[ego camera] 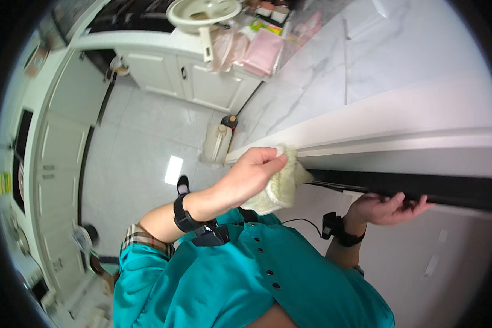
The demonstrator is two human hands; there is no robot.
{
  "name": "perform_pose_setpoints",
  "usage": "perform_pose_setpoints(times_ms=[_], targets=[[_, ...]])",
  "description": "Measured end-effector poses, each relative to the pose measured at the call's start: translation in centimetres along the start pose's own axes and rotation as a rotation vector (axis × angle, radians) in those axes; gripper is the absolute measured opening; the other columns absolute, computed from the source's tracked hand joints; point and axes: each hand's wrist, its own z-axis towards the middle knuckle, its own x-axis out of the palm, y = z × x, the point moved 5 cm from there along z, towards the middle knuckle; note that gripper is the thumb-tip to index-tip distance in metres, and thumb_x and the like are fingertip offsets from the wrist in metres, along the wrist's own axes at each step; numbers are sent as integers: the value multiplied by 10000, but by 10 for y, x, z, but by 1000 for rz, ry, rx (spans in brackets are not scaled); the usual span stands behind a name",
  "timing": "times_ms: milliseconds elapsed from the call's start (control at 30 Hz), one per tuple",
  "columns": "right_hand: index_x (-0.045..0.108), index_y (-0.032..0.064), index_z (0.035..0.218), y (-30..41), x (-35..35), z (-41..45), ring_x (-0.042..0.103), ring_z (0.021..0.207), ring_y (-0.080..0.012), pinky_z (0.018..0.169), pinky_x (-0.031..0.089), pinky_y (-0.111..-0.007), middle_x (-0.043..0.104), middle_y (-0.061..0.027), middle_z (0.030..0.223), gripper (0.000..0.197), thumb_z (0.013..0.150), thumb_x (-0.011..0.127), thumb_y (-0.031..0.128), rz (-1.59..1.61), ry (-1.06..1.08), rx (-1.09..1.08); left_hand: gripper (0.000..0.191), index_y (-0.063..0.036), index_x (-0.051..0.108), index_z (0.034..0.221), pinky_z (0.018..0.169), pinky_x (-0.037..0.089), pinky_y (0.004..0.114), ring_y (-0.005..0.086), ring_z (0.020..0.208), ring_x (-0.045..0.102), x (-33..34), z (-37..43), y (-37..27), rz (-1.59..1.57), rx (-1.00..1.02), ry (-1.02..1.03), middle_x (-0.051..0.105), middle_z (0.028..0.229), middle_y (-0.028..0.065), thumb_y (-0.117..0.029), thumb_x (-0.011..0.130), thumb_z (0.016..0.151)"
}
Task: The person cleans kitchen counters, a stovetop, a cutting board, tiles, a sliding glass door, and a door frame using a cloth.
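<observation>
My left hand [264, 166] grips a pale green fluffy cloth [281, 186] between thumb and fingers, and the cloth hangs below them. Its far corner lies close to the near end of a long black edge [443, 188], which looks like part of a door or frame. On the right, my right hand [393, 209] is at the lower side of that black edge, palm partly up and fingers apart, with nothing seen in it. Whether its fingertips touch the edge cannot be told. Both wrists wear black straps with small devices.
A white door frame [393, 143] and a marbled wall [324, 78] run along the upper right. A plastic jug [217, 143] and a dark bottle [229, 121] stand on the tiled floor. White cabinets [209, 84] carry a counter with a basin [203, 24] and a pink container [263, 51].
</observation>
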Motion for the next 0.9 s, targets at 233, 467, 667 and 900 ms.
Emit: perform_pose_setpoints(times_ms=[233, 467, 667, 900], targets=[[442, -26, 1330, 21, 13, -6, 205, 1415, -383, 1124, 242, -446, 177, -275, 1532, 473, 871, 452, 89, -149, 33, 84, 232, 8, 618, 1009, 703, 460, 204, 44, 789, 564, 69, -26, -152, 90, 302, 310, 640, 877, 0, -183, 485, 1005], [316, -43, 1415, 73, -8, -31, 310, 1380, -306, 1113, 277, -424, 233, -225, 1524, 483, 966, 448, 76, -218, 100, 100, 115, -2, 538, 937, 666, 448, 326, 218, 795, 566, 101, -26, -225, 192, 1381, 59, 569, 923, 121, -115, 524, 956], [390, -13, 1391, 110, -43, -88, 343, 1372, -336, 1070, 357, -430, 289, -235, 1503, 482, 913, 442, -37, -355, 146, 222, 289, 22, 592, 1037, 847, 444, 450, 429, 951, 518, 123, -1, -177, 593, 1683, 76, 535, 1104, 237, -3, 600, 748], [422, -4, 1368, 127, -64, -108, 395, 1342, -307, 1054, 385, -423, 350, -195, 1482, 484, 890, 450, -74, -418, 176, 361, 413, -5, 609, 1159, 1004, 374, 504, 467, 1144, 492, 28, 40, -23, 982, 1349, 153, 557, 1202, 250, 50, 559, 753]])
